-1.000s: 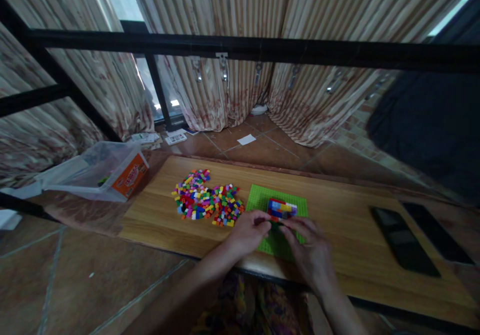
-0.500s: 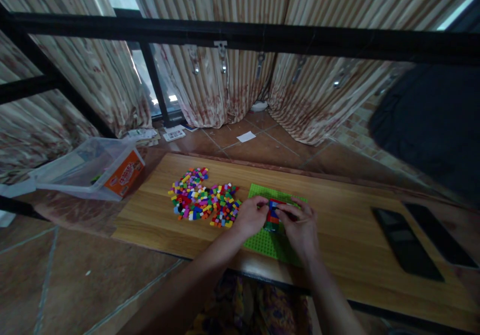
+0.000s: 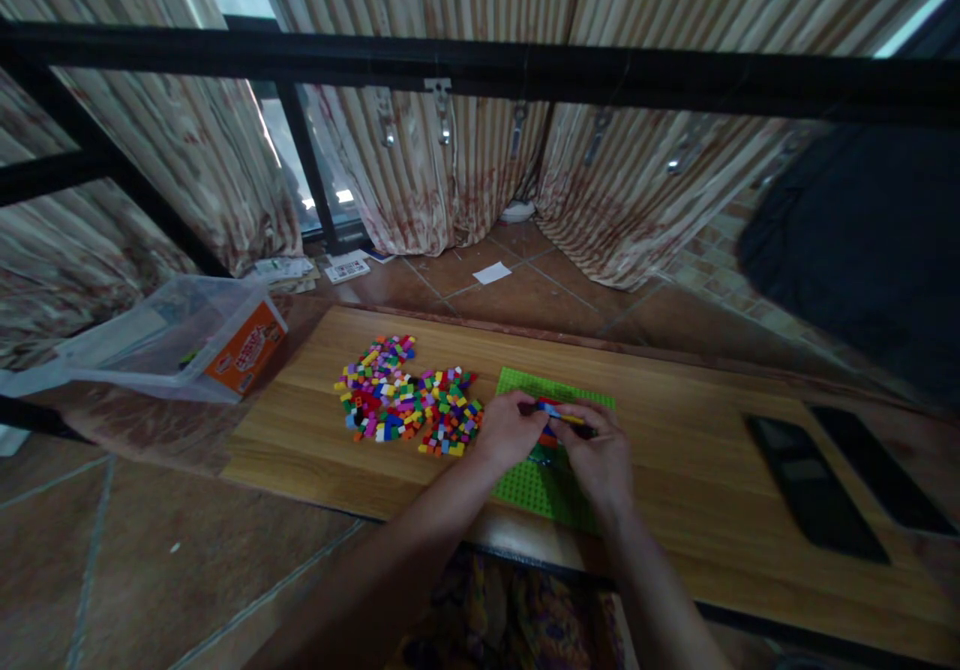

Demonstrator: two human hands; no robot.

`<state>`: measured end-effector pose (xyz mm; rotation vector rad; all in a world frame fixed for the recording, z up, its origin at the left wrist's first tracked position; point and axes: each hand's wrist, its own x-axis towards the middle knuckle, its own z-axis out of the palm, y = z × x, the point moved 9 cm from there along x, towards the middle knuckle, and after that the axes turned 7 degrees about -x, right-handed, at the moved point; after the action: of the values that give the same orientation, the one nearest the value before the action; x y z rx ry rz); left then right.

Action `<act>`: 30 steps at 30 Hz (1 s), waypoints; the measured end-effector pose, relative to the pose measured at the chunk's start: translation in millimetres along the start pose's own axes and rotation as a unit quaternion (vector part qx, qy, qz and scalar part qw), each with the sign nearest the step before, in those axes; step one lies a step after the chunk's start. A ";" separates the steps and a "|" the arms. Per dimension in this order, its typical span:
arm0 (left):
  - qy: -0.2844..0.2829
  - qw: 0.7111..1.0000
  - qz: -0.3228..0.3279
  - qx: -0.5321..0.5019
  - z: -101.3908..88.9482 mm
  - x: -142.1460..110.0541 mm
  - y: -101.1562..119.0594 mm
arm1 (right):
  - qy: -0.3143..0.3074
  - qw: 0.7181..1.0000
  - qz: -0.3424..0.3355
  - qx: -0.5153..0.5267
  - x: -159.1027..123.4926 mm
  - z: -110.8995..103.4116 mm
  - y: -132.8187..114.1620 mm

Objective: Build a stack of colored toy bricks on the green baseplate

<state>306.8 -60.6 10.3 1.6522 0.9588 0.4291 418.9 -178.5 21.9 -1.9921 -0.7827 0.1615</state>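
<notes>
We see loose bricks (image 3: pixel 409 405) on the surface (image 3: pixel 292 430) at nine o'clock from the green baseplate (image 3: pixel 534 490). Our left hand (image 3: pixel 510 428), fingers narrowed, sits at nine o'clock to the brick build (image 3: pixel 549 440); our right hand (image 3: pixel 604 458), likewise narrowed, at four. What they pinch, we cannot tell.

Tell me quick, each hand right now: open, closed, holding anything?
Left hand: fingers curled at the brick build; can't tell if closed on it.
Right hand: fingers bent at the build's right side; grip can't be told either.
</notes>
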 end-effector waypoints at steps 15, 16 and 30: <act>0.023 0.999 0.005 -0.036 -10.2 -8.1 -0.2 | -0.025 0.999 0.005 0.026 2.8 -3.0 0.2; 0.026 0.999 0.021 -0.038 -19.4 -11.4 0.8 | -0.026 0.999 0.008 0.035 2.2 -6.5 1.6; 0.161 0.939 0.079 0.292 -203.0 -20.4 -21.0 | 0.038 0.986 0.150 -0.063 -41.8 -74.3 32.4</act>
<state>143.0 53.3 58.0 2.2555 1.2852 0.5730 431.7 -268.6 26.9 -2.2161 -0.4505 0.2146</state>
